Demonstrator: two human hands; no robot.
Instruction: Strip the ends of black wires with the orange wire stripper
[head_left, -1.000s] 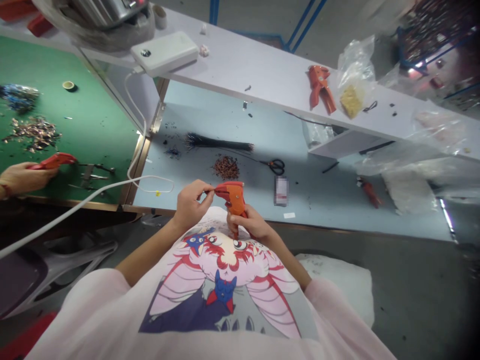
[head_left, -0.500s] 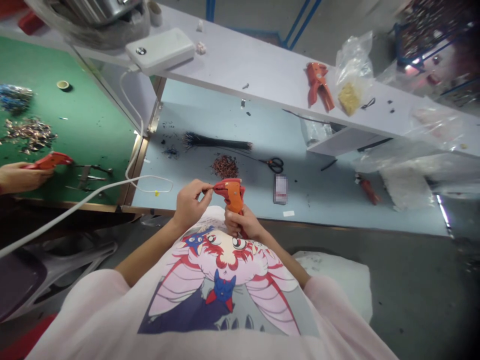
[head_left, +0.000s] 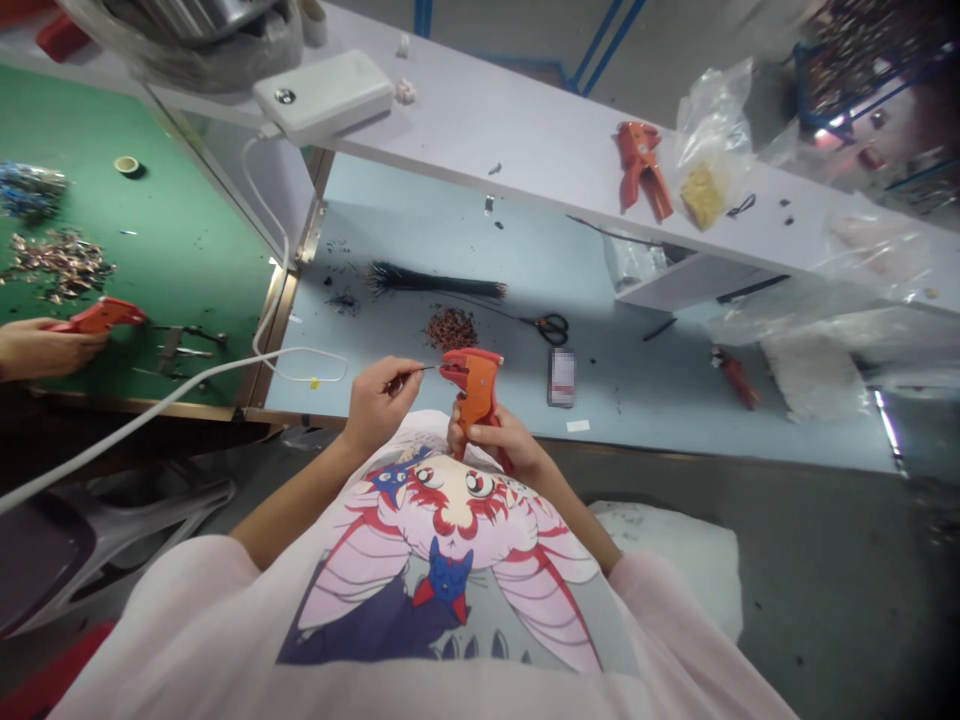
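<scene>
My right hand [head_left: 491,440] grips the handles of an orange wire stripper [head_left: 474,385], held upright just in front of my chest at the table's near edge. My left hand [head_left: 379,398] pinches a thin dark wire [head_left: 420,370] whose tip points at the stripper's jaws, a short gap away. Behind them on the pale blue table [head_left: 465,260] lie a bundle of black wires [head_left: 435,285] and a small heap of reddish-brown bits [head_left: 450,328].
Scissors [head_left: 551,326] and a small card lie beyond the stripper. A raised shelf holds a white box [head_left: 322,92], another orange stripper [head_left: 640,168] and plastic bags. A white cable [head_left: 225,370] crosses left. Another person's hand [head_left: 37,345] holds an orange tool on the green table.
My left hand has drawn the wire out of the stripper's jaws to the left. The stripper has tilted upright and its jaws have opened a little.
</scene>
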